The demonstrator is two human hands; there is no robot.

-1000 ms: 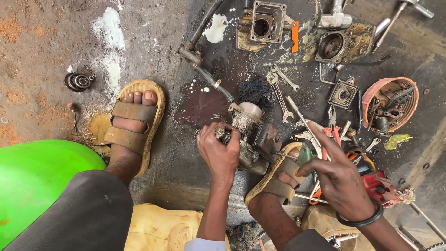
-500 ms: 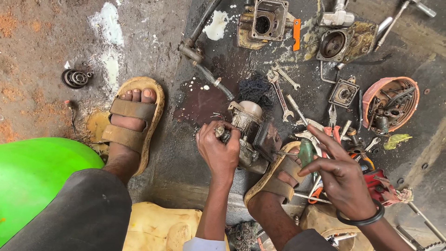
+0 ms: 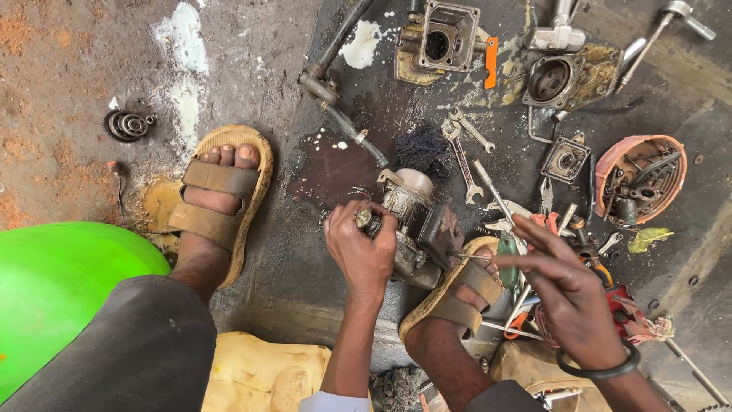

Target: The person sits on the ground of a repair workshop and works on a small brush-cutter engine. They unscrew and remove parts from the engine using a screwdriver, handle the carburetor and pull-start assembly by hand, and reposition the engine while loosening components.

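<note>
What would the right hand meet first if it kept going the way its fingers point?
Probably the green-handled screwdriver in the tool pile just beyond the right hand, whose fingers point up-left; depth is unclear, so it may pass above it.

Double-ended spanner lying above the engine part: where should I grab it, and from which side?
Grip the spanner at mid-shaft, from straight above. It lies flat on the oily floor, its shaft bare, while a second spanner crowds its top end.
</note>
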